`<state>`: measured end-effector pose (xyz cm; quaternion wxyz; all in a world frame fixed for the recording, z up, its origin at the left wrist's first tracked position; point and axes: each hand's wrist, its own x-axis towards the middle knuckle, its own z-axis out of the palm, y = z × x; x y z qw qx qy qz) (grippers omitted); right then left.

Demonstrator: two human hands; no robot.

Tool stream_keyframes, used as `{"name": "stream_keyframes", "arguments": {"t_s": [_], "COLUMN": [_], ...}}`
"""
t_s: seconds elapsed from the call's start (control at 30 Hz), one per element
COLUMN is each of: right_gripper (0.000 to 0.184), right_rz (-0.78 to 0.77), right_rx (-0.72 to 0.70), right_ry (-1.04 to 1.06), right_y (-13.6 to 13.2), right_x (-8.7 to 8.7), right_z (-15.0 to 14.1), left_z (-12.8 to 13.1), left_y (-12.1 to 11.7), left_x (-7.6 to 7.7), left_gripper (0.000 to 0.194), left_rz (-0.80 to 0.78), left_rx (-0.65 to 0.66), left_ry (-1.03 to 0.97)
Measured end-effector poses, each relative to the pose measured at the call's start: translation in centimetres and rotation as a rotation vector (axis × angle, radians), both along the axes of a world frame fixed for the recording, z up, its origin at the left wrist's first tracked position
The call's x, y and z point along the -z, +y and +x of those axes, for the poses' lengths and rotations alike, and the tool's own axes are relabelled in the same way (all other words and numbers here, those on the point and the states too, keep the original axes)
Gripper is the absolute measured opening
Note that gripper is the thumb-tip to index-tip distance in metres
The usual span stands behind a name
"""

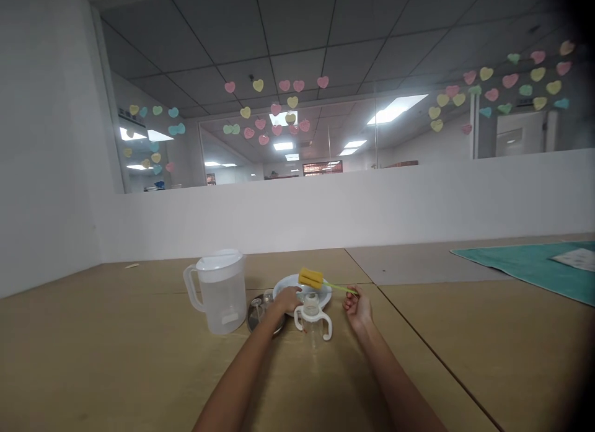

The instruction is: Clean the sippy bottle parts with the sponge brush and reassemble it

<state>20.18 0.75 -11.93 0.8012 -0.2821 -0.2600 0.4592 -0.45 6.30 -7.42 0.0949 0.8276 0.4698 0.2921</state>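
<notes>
My right hand [359,309] is closed around the thin green handle of a sponge bottle brush [310,278]. The brush's yellow sponge head is held over a white bowl [328,303]. My left hand [289,299] reaches over the bowl's left side with its fingers stretched out; some fingertips are hidden, and I see nothing gripped in them. Between my forearms, in front of the bowl, stands a clear baby bottle [313,325] with two white side handles. Left of the bowl, partly behind my left forearm, a round metal tray [252,320] carries small clear parts.
A translucent lidded pitcher [224,299] stands to the left, its handle facing left. A teal cloth [534,264] with a pale patterned piece lies at the far right. Behind the wooden table [139,357] rises a white wall [297,218] with windows above.
</notes>
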Motion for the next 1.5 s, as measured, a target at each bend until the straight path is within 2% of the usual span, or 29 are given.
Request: {"name": "stream_keyframes", "arguments": {"t_s": [0.17, 0.27, 0.37, 0.47, 0.57, 0.73, 0.9, 1.03, 1.17, 1.3, 1.5], "right_gripper": [0.020, 0.017, 0.014, 0.014, 0.017, 0.026, 0.034, 0.034, 0.026, 0.019, 0.018], "right_rz": [-0.072, -0.085, -0.092, -0.106, -0.104, -0.063, -0.056, -0.056, -0.073, -0.087, -0.087], "right_rx": [0.002, -0.012, -0.035, -0.059, -0.022, 0.134, 0.229, 0.118, -0.021, -0.052, -0.103], "right_ry": [0.072, 0.083, 0.086, 0.068, 0.037, -0.023, -0.051, -0.084, -0.099, -0.038, -0.040], "right_y": [-0.3, -0.5, -0.5, -0.4, -0.5, -0.7, -1.0, -1.4, -1.6, -1.5, -1.1], "right_x": [-0.2, -0.3, -0.4, -0.5, -0.7, -0.9, -0.9, -1.4, -1.8, -1.8, -1.7], "right_z": [0.2, 0.3, 0.2, -0.4, -1.1, -1.4, -1.1, -1.4, -1.9, -1.5, -1.2], "left_z": [0.7, 0.1, -1.1, -2.0, -2.2, -2.2, -2.7, -2.9, -2.9, -3.1, -2.9], "left_y": [0.9, -0.4, -2.3, -3.9, -4.6, -4.6, -4.3, -4.0, -3.6, -3.3, -3.2], "left_x": [-0.5, 0.0, 1.0, 1.7, 1.9, 2.4, 2.9, 2.9, 2.9, 2.7, 2.1], "left_gripper": [0.018, 0.017, 0.028, 0.029, 0.030, 0.030, 0.032, 0.032, 0.035, 0.038, 0.039], "left_rz": [-0.036, 0.006, 0.129, 0.230, 0.238, 0.240, 0.264, 0.269, 0.190, 0.125, -0.001], "left_rx": [-0.052, -0.116, -0.178, -0.160, -0.115, -0.018, -0.017, -0.035, -0.051, -0.015, 0.042], "left_ry": [-0.009, -0.056, -0.194, -0.434, -0.568, -0.566, -0.615, -0.692, -0.824, -0.965, -1.183]}}
